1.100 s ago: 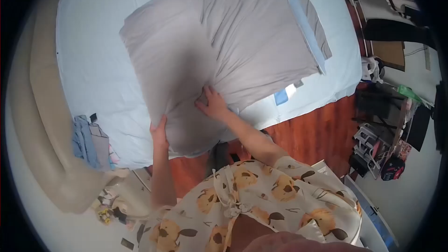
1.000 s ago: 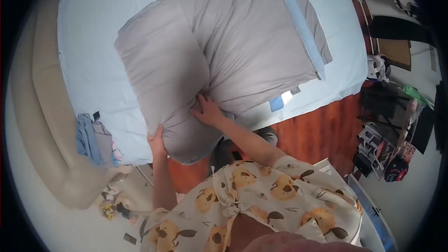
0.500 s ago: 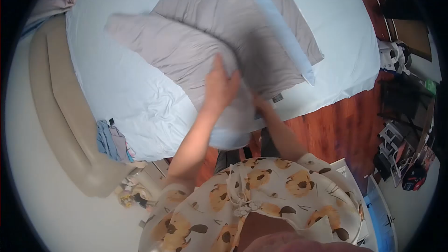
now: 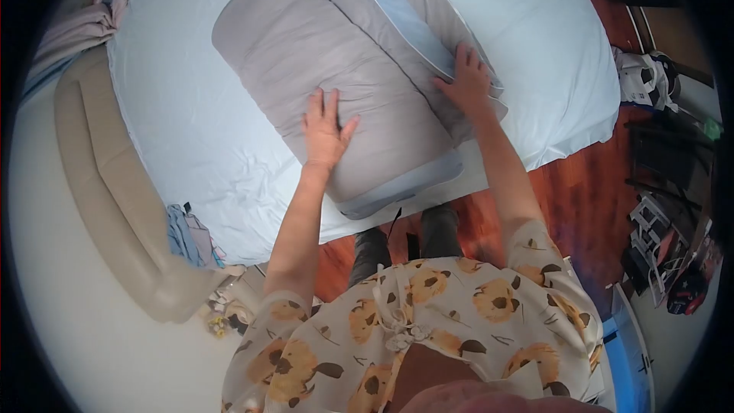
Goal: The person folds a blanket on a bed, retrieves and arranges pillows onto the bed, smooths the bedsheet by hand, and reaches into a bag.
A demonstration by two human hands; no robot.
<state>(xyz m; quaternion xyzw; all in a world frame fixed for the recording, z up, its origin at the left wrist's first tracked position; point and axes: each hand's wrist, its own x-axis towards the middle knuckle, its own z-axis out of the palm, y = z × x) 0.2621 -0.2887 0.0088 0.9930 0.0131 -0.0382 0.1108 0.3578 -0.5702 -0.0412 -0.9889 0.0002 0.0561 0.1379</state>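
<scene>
One spread left hand [image 4: 325, 138] lay on the grey quilt [image 4: 352, 69], 12 o'clock on the bed [image 4: 550, 53]; right hand [image 4: 468, 88] touched its blue border [image 4: 394, 4], 1 o'clock, pinch unclear; light, even pressure probably suited the fold.

Bed [image 4: 157, 76], pale blue sheet [image 4: 550, 69] across it; clock centred on the quilt. Grey quilt [image 4: 329, 53] lies folded directly on the sheet, its lower end close to the bed's near edge. Pale blue lining [image 4: 405, 180] shows at 5 o'clock, more of it at 1. Sheet creased at 8 o'clock, smoother toward 3. Small heap of blue and greyish garments [image 4: 187, 235] at the bed's corner, between 7 and 8. Reddish wood floor [image 4: 566, 191] runs alongside at 4.
</scene>
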